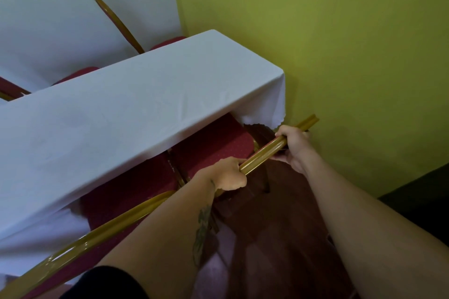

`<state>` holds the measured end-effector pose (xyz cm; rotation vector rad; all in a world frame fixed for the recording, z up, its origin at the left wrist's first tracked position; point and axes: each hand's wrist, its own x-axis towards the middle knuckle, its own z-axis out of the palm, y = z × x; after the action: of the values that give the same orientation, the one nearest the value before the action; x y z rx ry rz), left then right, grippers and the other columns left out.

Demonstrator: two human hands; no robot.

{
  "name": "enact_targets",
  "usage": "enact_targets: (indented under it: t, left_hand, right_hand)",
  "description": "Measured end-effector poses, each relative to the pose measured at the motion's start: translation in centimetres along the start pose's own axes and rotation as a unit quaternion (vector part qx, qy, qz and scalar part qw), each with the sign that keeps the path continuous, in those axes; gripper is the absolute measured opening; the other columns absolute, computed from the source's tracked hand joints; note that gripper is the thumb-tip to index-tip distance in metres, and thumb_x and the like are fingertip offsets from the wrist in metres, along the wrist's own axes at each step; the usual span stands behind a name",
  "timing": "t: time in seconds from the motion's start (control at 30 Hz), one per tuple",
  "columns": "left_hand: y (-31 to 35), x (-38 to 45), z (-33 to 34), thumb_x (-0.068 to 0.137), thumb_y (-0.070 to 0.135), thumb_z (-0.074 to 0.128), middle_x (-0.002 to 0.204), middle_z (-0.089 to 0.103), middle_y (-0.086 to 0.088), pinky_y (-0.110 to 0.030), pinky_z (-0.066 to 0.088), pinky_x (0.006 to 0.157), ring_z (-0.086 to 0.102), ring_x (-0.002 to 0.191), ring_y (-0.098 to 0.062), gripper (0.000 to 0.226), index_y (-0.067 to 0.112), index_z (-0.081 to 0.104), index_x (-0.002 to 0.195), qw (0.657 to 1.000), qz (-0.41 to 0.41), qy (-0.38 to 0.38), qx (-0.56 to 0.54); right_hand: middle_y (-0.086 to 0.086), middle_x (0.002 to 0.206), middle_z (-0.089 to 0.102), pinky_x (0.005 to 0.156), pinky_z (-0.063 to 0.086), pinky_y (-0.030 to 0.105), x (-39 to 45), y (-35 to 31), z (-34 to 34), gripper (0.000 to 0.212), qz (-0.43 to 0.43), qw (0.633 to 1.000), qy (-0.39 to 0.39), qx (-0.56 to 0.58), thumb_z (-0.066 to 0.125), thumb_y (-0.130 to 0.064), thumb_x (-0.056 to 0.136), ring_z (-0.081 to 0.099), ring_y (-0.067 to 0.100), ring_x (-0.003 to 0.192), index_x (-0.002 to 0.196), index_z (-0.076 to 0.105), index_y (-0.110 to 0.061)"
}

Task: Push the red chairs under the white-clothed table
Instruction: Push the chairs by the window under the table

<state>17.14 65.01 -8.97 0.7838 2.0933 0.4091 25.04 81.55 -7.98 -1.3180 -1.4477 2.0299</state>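
Room: yellow-green wall [340, 43] on the right, a pale wall behind the desk, and a dark reddish floor [279, 238] below the arms.
Desk: long and narrow, draped in a white cloth [126, 114] that hangs over the near edge and ends in a scalloped hem at the right corner.
Near chair on the right: red chair [218, 145] with a dotted red seat cushion and a glossy gold metal frame; the front of its seat sits under the cloth overhang, while its gold top rail [264, 150] stands clear of the desk on the near side.
Left hand: left hand [230, 175] is wrapped round the lower end of that gold rail, fingers curled over the top and thumb beneath, clamped on it.
Right hand: right hand [295, 145] is closed round the same rail further up, close to the cloth's corner, also gripping firmly.
Near chair on the left: second red chair [116, 204] just beside the first, its seat partly under the cloth, and its curved gold back rail runs diagonally toward the bottom left corner.
Far side: the tops of more red chairs [80, 74] show beyond the desk, with a thin gold back frame [116, 22] rising against the pale wall.
Arms: both bare; the left forearm carries a greenish tattoo, and a dark sleeve shows at the lower edge.
Writing: a small dark tag lies between the two near seats, too blurred to read.
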Motion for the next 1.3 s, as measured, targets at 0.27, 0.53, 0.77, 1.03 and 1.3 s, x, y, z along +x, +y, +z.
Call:
enact_targets:
  t: [0.27, 0.53, 0.77, 1.03, 1.3]
  left_hand:
    - [-0.7, 2.0, -1.8, 0.088, 0.009, 0.059, 0.092, 0.065, 0.0, -0.035, 0.055, 0.078, 0.064, 0.081, -0.017, 0.075, 0.039, 0.043, 0.155, 1.0, 0.002, 0.001, -0.001]
    - [-2.0, 1.1, -1.4, 0.095, 0.019, 0.057, 0.097, 0.067, -0.001, -0.038, 0.058, 0.082, 0.068, 0.086, -0.02, 0.047, 0.023, 0.056, 0.141, 0.998, 0.014, 0.05, 0.046]
    - [-7.3, -7.2, -5.2, 0.094, 0.01, 0.051, 0.143, 0.06, -0.007, -0.043, 0.05, 0.105, 0.057, 0.131, -0.031, 0.054, 0.018, 0.056, 0.146, 0.992, -0.025, 0.062, 0.103]
    - [-19.0, -19.1, -14.6, 0.097, 0.014, 0.047, 0.153, 0.052, -0.008, -0.038, 0.042, 0.112, 0.049, 0.138, -0.031, 0.047, 0.014, 0.06, 0.142, 0.981, -0.01, 0.127, 0.149]
    - [-39.0, -32.8, -23.7, 0.095, 0.011, 0.049, 0.157, 0.049, -0.003, -0.043, 0.038, 0.119, 0.047, 0.141, -0.028, 0.054, 0.024, 0.057, 0.147, 0.975, -0.085, 0.191, 0.079]
  right_hand:
    - [0.009, 0.068, 0.046, 0.082, 0.057, 0.062, 1.4, -1.1, 1.8, 0.021, -0.007, 1.0, 0.005, 0.004, 0.055, -0.001, 0.088, 0.056, 0.025, 0.065, 0.08, 0.039, -0.011]
    - [0.01, 0.071, 0.054, 0.077, 0.059, 0.057, 1.8, -0.9, 2.2, 0.017, -0.007, 1.0, -0.001, -0.026, 0.058, -0.011, 0.091, 0.063, 0.028, 0.071, 0.095, 0.041, -0.01]
    - [0.017, 0.115, 0.07, 0.081, 0.058, 0.046, 2.3, 1.2, 2.4, 0.084, -0.082, 0.967, 0.123, -0.207, 0.061, -0.047, 0.065, 0.07, 0.037, 0.094, 0.133, 0.045, 0.0]
    - [0.015, 0.085, 0.052, 0.061, 0.044, 0.036, -6.0, -0.4, 9.8, 0.038, -0.055, 0.902, 0.068, -0.422, 0.059, -0.03, 0.073, 0.053, 0.031, 0.076, 0.096, 0.055, 0.0]
    - [0.006, 0.132, 0.045, 0.091, 0.047, 0.049, -21.6, -0.2, 37.1, 0.034, -0.111, 0.934, -0.149, -0.305, 0.067, -0.007, 0.093, 0.044, 0.028, 0.12, 0.124, 0.053, -0.008]
